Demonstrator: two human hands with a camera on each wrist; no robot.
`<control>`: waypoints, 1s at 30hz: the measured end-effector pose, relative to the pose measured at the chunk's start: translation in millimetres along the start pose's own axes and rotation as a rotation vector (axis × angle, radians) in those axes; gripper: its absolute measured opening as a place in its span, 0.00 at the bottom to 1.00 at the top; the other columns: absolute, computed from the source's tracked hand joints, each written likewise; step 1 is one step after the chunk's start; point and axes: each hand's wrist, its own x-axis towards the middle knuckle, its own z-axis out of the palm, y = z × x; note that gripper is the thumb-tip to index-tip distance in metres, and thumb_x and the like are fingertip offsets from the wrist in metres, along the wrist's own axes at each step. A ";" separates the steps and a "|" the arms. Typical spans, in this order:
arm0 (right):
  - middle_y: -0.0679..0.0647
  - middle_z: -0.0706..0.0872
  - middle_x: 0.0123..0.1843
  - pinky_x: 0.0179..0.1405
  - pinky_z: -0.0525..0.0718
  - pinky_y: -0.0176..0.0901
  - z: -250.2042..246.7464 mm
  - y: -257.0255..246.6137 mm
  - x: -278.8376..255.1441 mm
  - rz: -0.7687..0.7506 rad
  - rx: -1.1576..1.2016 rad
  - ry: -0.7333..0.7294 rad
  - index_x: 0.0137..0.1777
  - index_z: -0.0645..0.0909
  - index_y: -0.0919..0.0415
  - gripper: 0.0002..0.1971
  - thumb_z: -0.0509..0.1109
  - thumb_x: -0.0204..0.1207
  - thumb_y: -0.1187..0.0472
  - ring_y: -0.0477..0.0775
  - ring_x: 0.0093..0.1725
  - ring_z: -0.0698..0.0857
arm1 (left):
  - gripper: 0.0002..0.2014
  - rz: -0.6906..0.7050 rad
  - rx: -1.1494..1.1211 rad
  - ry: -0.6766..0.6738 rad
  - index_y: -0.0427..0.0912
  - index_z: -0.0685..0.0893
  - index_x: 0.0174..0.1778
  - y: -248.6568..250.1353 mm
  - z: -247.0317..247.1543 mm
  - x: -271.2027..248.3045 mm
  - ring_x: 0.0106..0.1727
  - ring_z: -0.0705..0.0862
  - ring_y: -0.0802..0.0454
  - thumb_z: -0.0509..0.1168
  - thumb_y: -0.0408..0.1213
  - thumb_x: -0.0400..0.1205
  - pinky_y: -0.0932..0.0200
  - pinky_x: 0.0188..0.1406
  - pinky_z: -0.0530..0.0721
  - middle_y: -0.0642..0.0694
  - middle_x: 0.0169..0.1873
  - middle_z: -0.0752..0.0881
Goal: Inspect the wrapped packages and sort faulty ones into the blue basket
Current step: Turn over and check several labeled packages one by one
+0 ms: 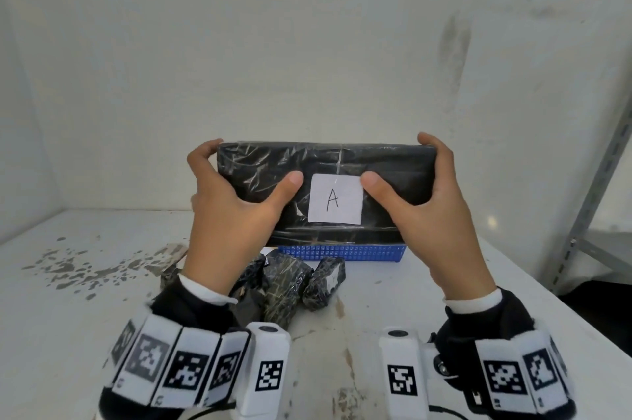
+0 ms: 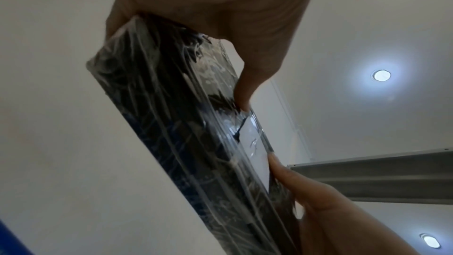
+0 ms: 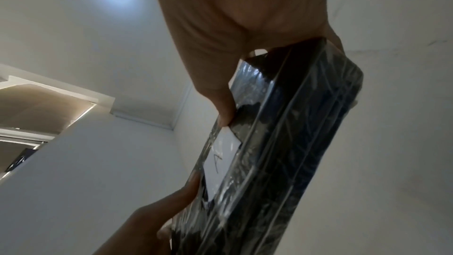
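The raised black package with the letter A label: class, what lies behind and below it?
Below the black package, the front wall of the blue basket shows, with smaller wrapped packages on the table nearer. The basket's inside is covered.

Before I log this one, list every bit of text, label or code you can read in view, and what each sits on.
"A": handwritten on the white label of the black wrapped package held up by both hands.
Small wrapped package on the table: it bears a pale label, too small and blurred to read.
Wrist bands: black-and-white square marker codes only, no readable words.
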 end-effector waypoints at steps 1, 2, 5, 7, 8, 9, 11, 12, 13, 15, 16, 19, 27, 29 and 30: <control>0.20 0.72 0.53 0.53 0.84 0.29 -0.4 0.2 -0.5 0.000 -0.008 -0.001 0.82 0.57 0.36 0.47 0.77 0.64 0.38 0.29 0.49 0.81 | 0.42 0.011 0.016 -0.009 0.67 0.57 0.62 -0.9 -1.0 -0.7 0.67 0.79 0.45 0.78 0.63 0.61 0.48 0.66 0.80 0.51 0.59 0.81; 0.19 0.70 0.54 0.56 0.82 0.30 -1.2 0.5 -1.0 -0.005 -0.021 -0.004 0.84 0.54 0.36 0.51 0.78 0.62 0.37 0.30 0.51 0.81 | 0.44 0.022 0.031 -0.027 0.70 0.56 0.62 -0.2 -1.9 -1.6 0.68 0.78 0.44 0.77 0.66 0.57 0.45 0.67 0.79 0.52 0.60 0.80; 0.28 0.73 0.68 0.67 0.76 0.36 -3.5 1.8 -1.3 -0.042 -0.103 -0.017 0.87 0.42 0.37 0.66 0.84 0.55 0.37 0.39 0.67 0.78 | 0.59 0.053 0.104 -0.091 0.65 0.54 0.74 0.2 -3.2 -3.7 0.70 0.74 0.52 0.81 0.68 0.50 0.56 0.69 0.75 0.54 0.68 0.72; 0.42 0.73 0.80 0.76 0.75 0.48 -3.9 1.9 -2.3 -0.070 -0.140 -0.014 0.86 0.39 0.35 0.69 0.85 0.52 0.35 0.49 0.76 0.76 | 0.63 0.088 0.133 -0.078 0.56 0.54 0.78 -0.3 -2.2 -4.8 0.69 0.73 0.56 0.83 0.61 0.50 0.69 0.64 0.70 0.52 0.69 0.70; 0.46 0.72 0.82 0.78 0.76 0.53 -3.6 2.1 -3.1 -0.079 -0.143 -0.012 0.85 0.40 0.34 0.69 0.84 0.51 0.32 0.52 0.78 0.75 | 0.62 0.097 0.130 -0.067 0.54 0.54 0.78 0.5 -0.8 -5.7 0.69 0.74 0.56 0.83 0.59 0.51 0.70 0.63 0.69 0.51 0.70 0.70; 0.47 0.72 0.81 0.77 0.77 0.55 -3.2 2.9 -3.6 -0.087 -0.141 -0.007 0.84 0.42 0.33 0.67 0.82 0.50 0.30 0.53 0.78 0.75 | 0.62 0.097 0.123 -0.059 0.52 0.54 0.78 1.8 1.3 -6.6 0.69 0.75 0.56 0.83 0.58 0.52 0.69 0.64 0.70 0.50 0.70 0.71; 0.47 0.76 0.76 0.73 0.81 0.53 -1.7 5.8 -4.3 -0.111 -0.134 0.010 0.81 0.49 0.34 0.61 0.81 0.51 0.29 0.54 0.73 0.79 | 0.60 0.078 0.117 -0.040 0.50 0.55 0.78 3.7 5.3 -8.0 0.67 0.75 0.57 0.80 0.60 0.54 0.66 0.63 0.71 0.50 0.70 0.71; 0.46 0.78 0.73 0.70 0.83 0.50 -0.6 7.4 -4.6 -0.124 -0.123 0.018 0.80 0.52 0.35 0.58 0.82 0.52 0.30 0.53 0.71 0.81 | 0.58 0.070 0.116 -0.020 0.49 0.55 0.77 4.2 7.3 -8.5 0.66 0.76 0.57 0.80 0.61 0.55 0.66 0.61 0.71 0.50 0.70 0.71; 0.45 0.79 0.71 0.67 0.85 0.47 0.4 8.3 -5.0 -0.130 -0.101 0.022 0.78 0.55 0.36 0.55 0.82 0.53 0.31 0.51 0.68 0.82 | 0.57 0.069 0.115 0.004 0.49 0.56 0.76 3.7 8.8 -8.5 0.66 0.76 0.56 0.80 0.61 0.57 0.65 0.61 0.72 0.49 0.70 0.72; 0.43 0.80 0.68 0.61 0.86 0.38 2.2 9.3 -5.7 -0.122 -0.052 0.029 0.76 0.58 0.37 0.51 0.80 0.54 0.31 0.48 0.65 0.84 | 0.56 0.074 0.113 0.036 0.49 0.57 0.75 3.6 11.3 -9.5 0.68 0.77 0.53 0.79 0.63 0.56 0.60 0.64 0.75 0.47 0.69 0.73; 0.42 0.80 0.66 0.58 0.86 0.35 2.9 9.2 -5.9 -0.124 -0.040 0.041 0.74 0.59 0.38 0.50 0.80 0.54 0.31 0.47 0.63 0.85 | 0.56 0.072 0.107 0.046 0.49 0.57 0.75 3.2 12.2 -10.1 0.68 0.76 0.51 0.78 0.65 0.55 0.58 0.66 0.76 0.47 0.69 0.73; 0.42 0.82 0.63 0.57 0.88 0.40 6.2 8.7 -7.0 -0.139 -0.031 0.080 0.70 0.60 0.36 0.46 0.80 0.55 0.30 0.47 0.60 0.86 | 0.57 0.057 0.086 0.072 0.49 0.58 0.74 3.5 13.7 -12.1 0.69 0.76 0.50 0.75 0.67 0.53 0.58 0.66 0.75 0.46 0.68 0.73; 0.45 0.83 0.63 0.57 0.90 0.54 13.4 9.5 -9.7 -0.142 0.009 0.150 0.67 0.62 0.34 0.42 0.79 0.57 0.27 0.52 0.61 0.86 | 0.52 0.026 0.023 0.121 0.51 0.61 0.70 10.1 13.6 -12.7 0.64 0.78 0.49 0.71 0.69 0.54 0.57 0.62 0.76 0.45 0.67 0.73; 0.46 0.83 0.64 0.56 0.90 0.54 14.4 8.6 -10.2 -0.146 0.014 0.155 0.67 0.63 0.34 0.40 0.78 0.58 0.27 0.53 0.61 0.86 | 0.48 0.013 -0.001 0.127 0.53 0.60 0.67 11.1 13.1 -12.8 0.62 0.79 0.50 0.71 0.69 0.55 0.58 0.60 0.76 0.44 0.68 0.74; 0.46 0.83 0.63 0.56 0.90 0.54 14.9 8.2 -10.7 -0.147 0.020 0.158 0.66 0.63 0.34 0.39 0.77 0.59 0.27 0.53 0.61 0.86 | 0.46 0.010 -0.008 0.130 0.55 0.60 0.65 11.4 12.7 -13.3 0.61 0.80 0.50 0.71 0.68 0.55 0.59 0.59 0.76 0.44 0.68 0.75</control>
